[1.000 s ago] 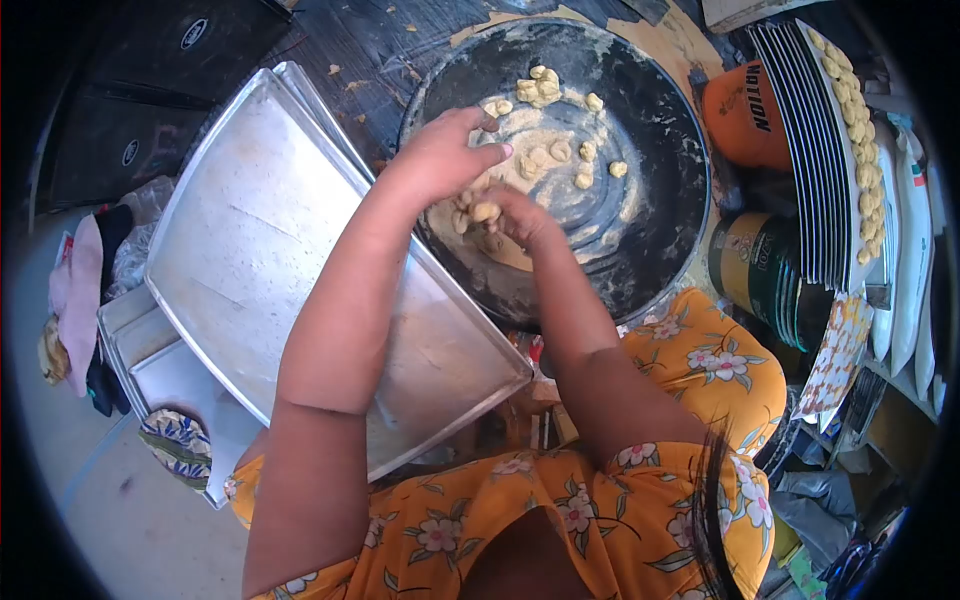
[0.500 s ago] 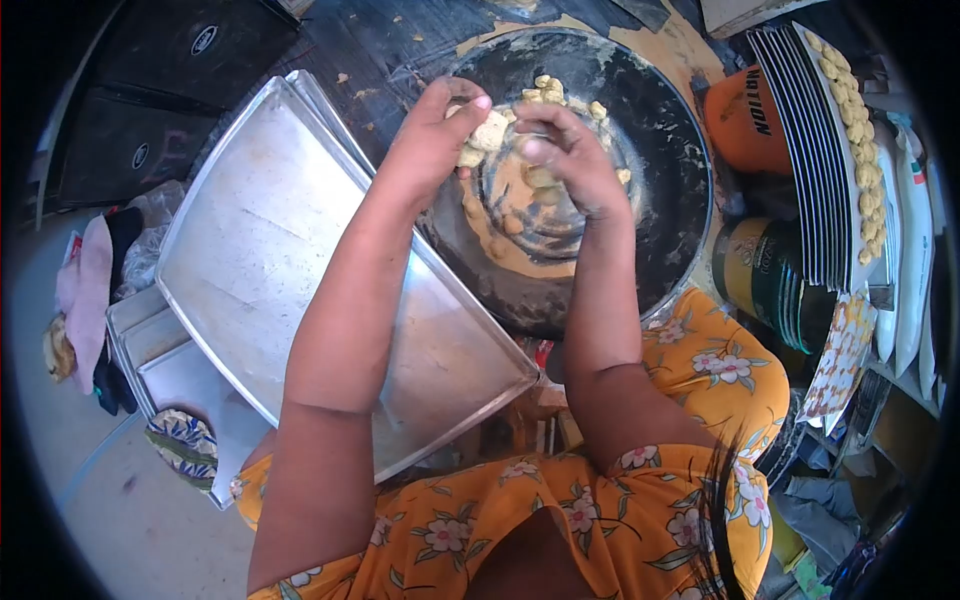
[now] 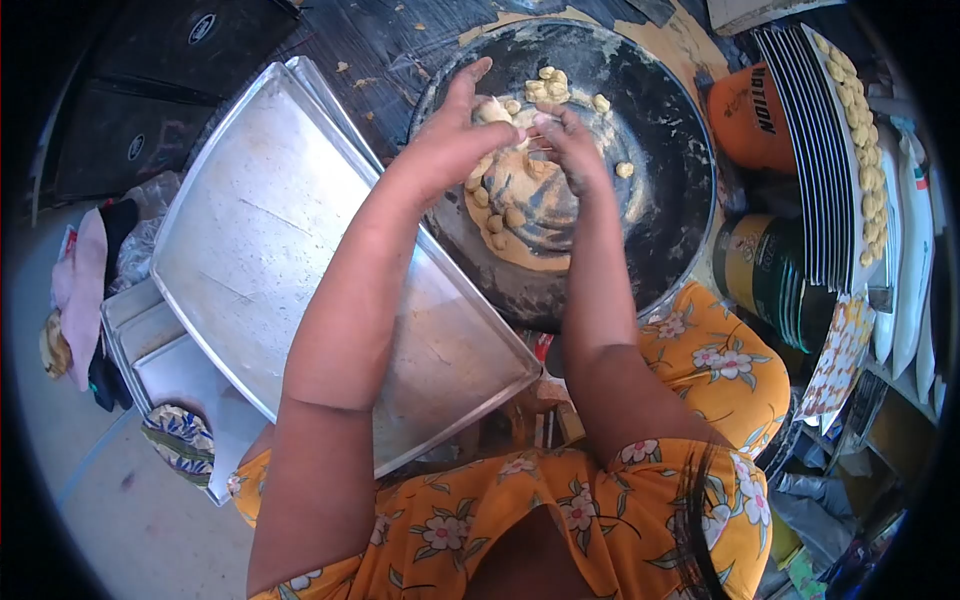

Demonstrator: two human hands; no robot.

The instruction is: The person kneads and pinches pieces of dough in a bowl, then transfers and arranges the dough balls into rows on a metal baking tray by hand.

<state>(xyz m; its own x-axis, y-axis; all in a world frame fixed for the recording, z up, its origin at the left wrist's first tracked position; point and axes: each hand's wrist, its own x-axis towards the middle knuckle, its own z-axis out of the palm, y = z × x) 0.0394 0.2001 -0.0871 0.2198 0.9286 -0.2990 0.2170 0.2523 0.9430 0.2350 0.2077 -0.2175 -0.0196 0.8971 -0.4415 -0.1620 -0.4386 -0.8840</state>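
Note:
My left hand (image 3: 455,135) is over the left part of a wide black basin (image 3: 665,190), closed around a lump of pale dough (image 3: 491,110) with its index finger stretched out. My right hand (image 3: 572,150) is close beside it, fingers curled in near the left thumb. What those fingers pinch, if anything, is hidden. Small yellowish dough pieces (image 3: 547,86) lie clustered at the basin's far side, with several more (image 3: 514,217) along its left. Tan powder (image 3: 540,262) is spread over the basin's bottom.
A shiny metal tray (image 3: 270,220) lies left of the basin, under my left forearm. At right stand an orange bucket (image 3: 735,125), a dark green tub (image 3: 755,262) and a stack of trays (image 3: 805,150) with dough pieces (image 3: 858,140) on top. Black cases (image 3: 120,140) are at far left.
My right hand has moved left and in toward my left hand. My left hand has opened its index finger outward and shifted slightly. More dough pieces show at the basin's left.

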